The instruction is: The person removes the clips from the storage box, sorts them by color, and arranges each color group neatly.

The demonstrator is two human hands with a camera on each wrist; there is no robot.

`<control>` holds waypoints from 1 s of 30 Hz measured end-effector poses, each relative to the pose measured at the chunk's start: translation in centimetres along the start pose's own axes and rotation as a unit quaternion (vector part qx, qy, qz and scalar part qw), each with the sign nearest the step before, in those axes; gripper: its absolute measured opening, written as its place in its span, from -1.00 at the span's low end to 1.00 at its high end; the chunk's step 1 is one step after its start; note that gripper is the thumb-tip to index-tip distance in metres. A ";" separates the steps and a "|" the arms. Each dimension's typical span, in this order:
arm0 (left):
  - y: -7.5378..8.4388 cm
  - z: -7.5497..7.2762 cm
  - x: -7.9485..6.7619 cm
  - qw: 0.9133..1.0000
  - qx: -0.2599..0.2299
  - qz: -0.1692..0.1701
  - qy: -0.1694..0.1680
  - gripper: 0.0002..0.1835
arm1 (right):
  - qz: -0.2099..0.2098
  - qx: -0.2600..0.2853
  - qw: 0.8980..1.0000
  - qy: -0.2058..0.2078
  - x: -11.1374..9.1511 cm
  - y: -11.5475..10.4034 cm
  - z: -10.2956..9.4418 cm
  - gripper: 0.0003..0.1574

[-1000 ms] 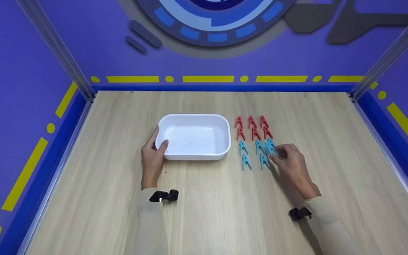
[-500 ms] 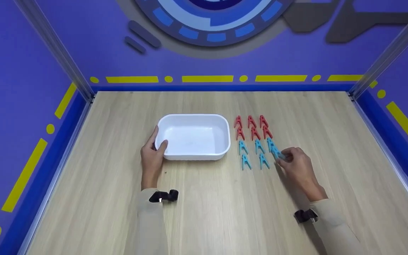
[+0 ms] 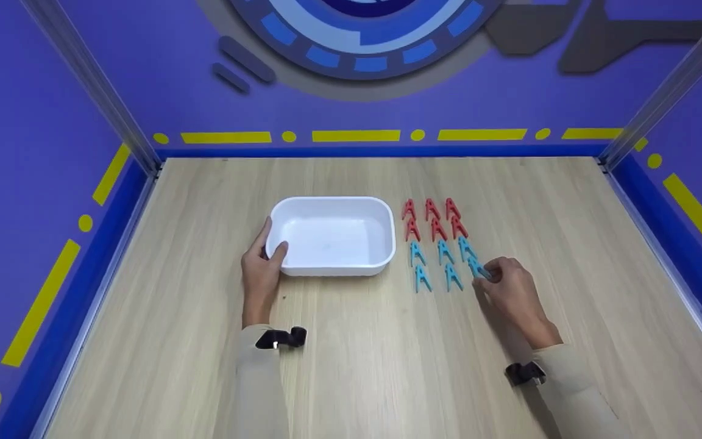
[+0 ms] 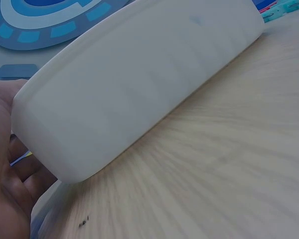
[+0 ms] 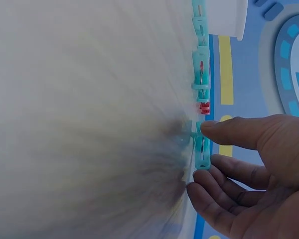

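Observation:
My left hand (image 3: 259,274) grips the left end of a white plastic basin (image 3: 334,271), its thumb over the rim. In the left wrist view, the basin's side wall (image 4: 119,94) hides part of the fingers. On the right, my right hand (image 3: 512,292) pinches a blue clothespin (image 3: 476,267) at the near right corner of the clothespin rows. The right wrist view has this clothespin (image 5: 203,149) between thumb and index finger, low at the tabletop. Several other blue clothespins (image 3: 444,252) and red clothespins (image 3: 438,230) lie in rows right of the basin.
The wooden table (image 3: 351,353) has blue-purple panels (image 3: 363,110) at its back and sides, with metal posts at the corners. A tiny dark speck (image 3: 284,297) lies near the left hand.
The right hand has moved slightly right and nearer with the blue clothespin, which now lies just in front of another blue one. The left hand and basin have stayed put.

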State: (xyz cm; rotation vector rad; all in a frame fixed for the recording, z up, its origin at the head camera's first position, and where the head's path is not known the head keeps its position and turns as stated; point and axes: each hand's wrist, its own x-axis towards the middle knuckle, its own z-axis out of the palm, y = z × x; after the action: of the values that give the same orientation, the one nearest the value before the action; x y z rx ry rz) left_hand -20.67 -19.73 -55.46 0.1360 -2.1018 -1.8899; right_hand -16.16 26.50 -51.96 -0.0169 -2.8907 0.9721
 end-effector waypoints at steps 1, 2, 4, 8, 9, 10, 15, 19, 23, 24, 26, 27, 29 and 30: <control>0.0 0.0 0.0 1.000 0.001 0.000 0.001 -0.31 | 0.002 0.000 1.000 -0.001 0.0 0.0 0.0 -0.62; 0.0 0.0 0.0 1.000 0.001 0.000 0.001 -0.31 | 0.003 -0.001 1.000 -0.003 0.0 -0.1 0.0 -0.61; 0.0 0.0 0.0 1.000 0.001 -0.001 0.002 -0.31 | 0.007 -0.002 1.000 -0.008 0.0 -0.1 0.1 -0.60; 0.0 0.0 -0.1 1.000 0.003 -0.003 0.001 -0.31 | 0.011 -0.004 1.000 -0.014 0.1 -0.1 0.2 -0.58; 0.0 -0.1 -0.1 1.000 0.003 -0.003 0.000 -0.31 | 0.012 -0.005 1.000 -0.016 0.1 -0.1 0.2 -0.58; 0.0 -0.1 -0.1 1.000 0.002 -0.003 0.000 -0.31 | 0.012 -0.005 1.000 -0.017 0.2 -0.1 0.2 -0.57; -0.1 -0.1 -0.1 1.000 -0.006 -0.002 -0.003 -0.32 | 0.011 -0.007 1.000 -0.020 0.2 -0.2 0.2 -0.56; -0.1 -0.1 -0.1 1.000 -0.006 -0.003 -0.002 -0.32 | 0.012 -0.009 1.000 -0.023 0.1 -0.2 0.2 -0.55; 0.0 0.0 0.0 1.000 -0.009 -0.001 0.002 -0.31 | 0.009 -0.011 1.000 -0.020 0.1 -0.3 0.3 -0.56; 0.0 0.0 0.0 1.000 -0.011 0.000 0.003 -0.31 | 0.008 -0.012 1.000 -0.018 0.1 -0.3 0.3 -0.56; 0.1 0.0 0.0 1.000 -0.016 0.001 0.002 -0.31 | 0.006 -0.012 1.000 -0.015 0.0 -0.3 0.3 -0.57; 0.1 0.0 0.0 1.000 -0.018 0.001 0.002 -0.31 | 0.005 -0.012 1.000 -0.013 0.0 -0.3 0.3 -0.57; 0.0 0.0 0.0 1.000 -0.018 -0.001 0.002 -0.31 | 0.005 -0.012 1.000 -0.012 -0.1 -0.3 0.3 -0.57; 0.0 0.0 0.0 1.000 -0.018 -0.003 0.002 -0.31 | 0.005 -0.012 1.000 -0.012 -0.1 -0.3 0.2 -0.57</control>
State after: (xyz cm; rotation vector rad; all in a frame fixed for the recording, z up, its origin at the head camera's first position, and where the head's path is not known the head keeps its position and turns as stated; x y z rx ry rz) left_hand -20.62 -19.72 -55.46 0.1373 -2.0658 -1.9273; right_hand -16.10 26.11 -51.98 -0.0217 -2.9272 0.9469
